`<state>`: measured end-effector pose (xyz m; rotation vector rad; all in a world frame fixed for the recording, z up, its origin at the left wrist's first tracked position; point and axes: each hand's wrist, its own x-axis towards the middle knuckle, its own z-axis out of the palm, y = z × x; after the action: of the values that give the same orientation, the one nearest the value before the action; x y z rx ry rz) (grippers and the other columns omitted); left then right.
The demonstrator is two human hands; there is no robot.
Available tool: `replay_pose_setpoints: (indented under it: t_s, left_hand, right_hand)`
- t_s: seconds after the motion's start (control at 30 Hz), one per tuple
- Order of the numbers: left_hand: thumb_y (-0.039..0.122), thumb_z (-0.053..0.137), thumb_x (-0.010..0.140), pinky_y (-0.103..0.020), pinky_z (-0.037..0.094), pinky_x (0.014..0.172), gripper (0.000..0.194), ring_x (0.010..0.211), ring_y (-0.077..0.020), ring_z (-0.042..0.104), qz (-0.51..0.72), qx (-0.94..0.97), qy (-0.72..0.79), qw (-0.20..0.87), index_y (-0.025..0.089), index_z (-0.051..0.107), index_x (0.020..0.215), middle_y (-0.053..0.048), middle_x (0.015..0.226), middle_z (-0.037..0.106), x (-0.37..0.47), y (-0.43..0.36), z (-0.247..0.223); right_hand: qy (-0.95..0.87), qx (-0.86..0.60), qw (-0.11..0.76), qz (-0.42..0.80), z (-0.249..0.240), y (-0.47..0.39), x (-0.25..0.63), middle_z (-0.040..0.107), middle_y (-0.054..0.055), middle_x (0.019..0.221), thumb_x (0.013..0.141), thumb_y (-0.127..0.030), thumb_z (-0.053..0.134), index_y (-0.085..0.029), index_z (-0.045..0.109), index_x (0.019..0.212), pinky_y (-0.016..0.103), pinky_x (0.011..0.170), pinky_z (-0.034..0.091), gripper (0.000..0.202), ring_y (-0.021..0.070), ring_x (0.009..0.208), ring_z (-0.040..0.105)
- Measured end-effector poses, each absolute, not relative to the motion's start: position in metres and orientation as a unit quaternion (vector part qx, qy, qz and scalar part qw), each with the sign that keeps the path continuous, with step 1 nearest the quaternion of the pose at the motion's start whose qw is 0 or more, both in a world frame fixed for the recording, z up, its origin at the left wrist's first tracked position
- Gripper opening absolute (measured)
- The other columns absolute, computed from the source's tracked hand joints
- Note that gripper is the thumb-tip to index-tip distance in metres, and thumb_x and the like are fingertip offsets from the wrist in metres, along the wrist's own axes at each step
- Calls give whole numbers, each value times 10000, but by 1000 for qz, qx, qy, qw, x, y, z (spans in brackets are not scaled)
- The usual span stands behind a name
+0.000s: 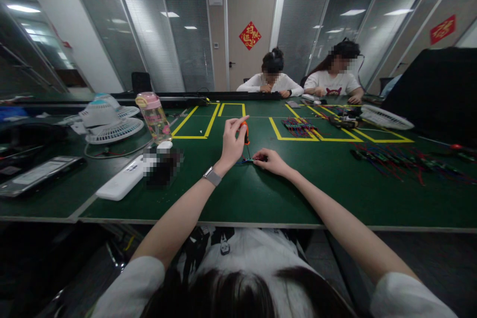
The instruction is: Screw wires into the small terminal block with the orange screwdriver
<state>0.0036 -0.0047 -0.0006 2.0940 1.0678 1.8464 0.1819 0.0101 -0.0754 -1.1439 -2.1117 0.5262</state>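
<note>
My left hand (234,139), with a watch on its wrist, is closed around the orange and black handle of a screwdriver (245,131). The screwdriver stands nearly upright, its thin shaft pointing down at a small green circuit board (249,161) on the table. My right hand (271,162) rests low on the table, its thumb and fingers pinched on the right end of that board. Dark and reddish wires show by the right fingertips. Whether the screwdriver's tip sits in a screw is too small to tell.
The green table (231,203) carries yellow tape outlines. Left are a white phone (124,179), a pink-lidded bottle (154,117) and a white fan (112,119). Wired boards (387,159) lie right, with another wire bundle (301,127) farther back. Two people (270,79) sit across the table.
</note>
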Motion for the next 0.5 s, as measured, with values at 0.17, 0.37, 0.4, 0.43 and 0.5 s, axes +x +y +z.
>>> replay_pose_setpoints:
  t_s: [0.17, 0.37, 0.4, 0.43, 0.5]
  left_hand:
    - [224, 378, 955, -317, 433, 930, 343, 1046, -164, 557, 607, 719, 316, 119, 253, 511, 1270, -60, 1135, 594, 4, -2, -3]
    - [291, 552, 884, -276, 457, 819, 266, 857, -147, 554, 609, 708, 350, 72, 246, 615, 1139, -37, 931, 576, 4, -5, -2]
    - [294, 520, 902, -276, 458, 822, 269, 867, -146, 556, 609, 706, 353, 77, 250, 609, 1152, -41, 949, 576, 3, -5, -1]
    - [290, 472, 925, -280, 456, 834, 281, 894, -147, 561, 609, 707, 351, 86, 255, 594, 1177, -48, 986, 581, 3, -5, -1]
    - [262, 377, 960, -295, 446, 881, 320, 981, -152, 562, 610, 710, 337, 103, 258, 556, 1225, -57, 1072, 593, 4, -5, 0]
  right_hand:
    - [-808, -437, 338, 203, -74, 9, 182, 648, 50, 812, 749, -220, 632, -141, 704, 881, 254, 674, 457, 169, 134, 707, 579]
    - [-807, -444, 332, 203, -73, 8, 181, 642, 51, 811, 751, -212, 627, -128, 702, 884, 246, 664, 451, 174, 129, 699, 571]
    - [-807, -444, 333, 203, -73, 8, 181, 641, 52, 811, 752, -213, 627, -125, 703, 885, 245, 664, 451, 176, 130, 702, 572]
    - [-806, -443, 334, 204, -74, 8, 181, 641, 52, 812, 753, -214, 626, -124, 703, 885, 245, 663, 450, 177, 131, 705, 574]
    - [-807, -441, 335, 205, -74, 8, 182, 640, 50, 810, 755, -218, 625, -129, 704, 883, 246, 662, 450, 175, 132, 706, 577]
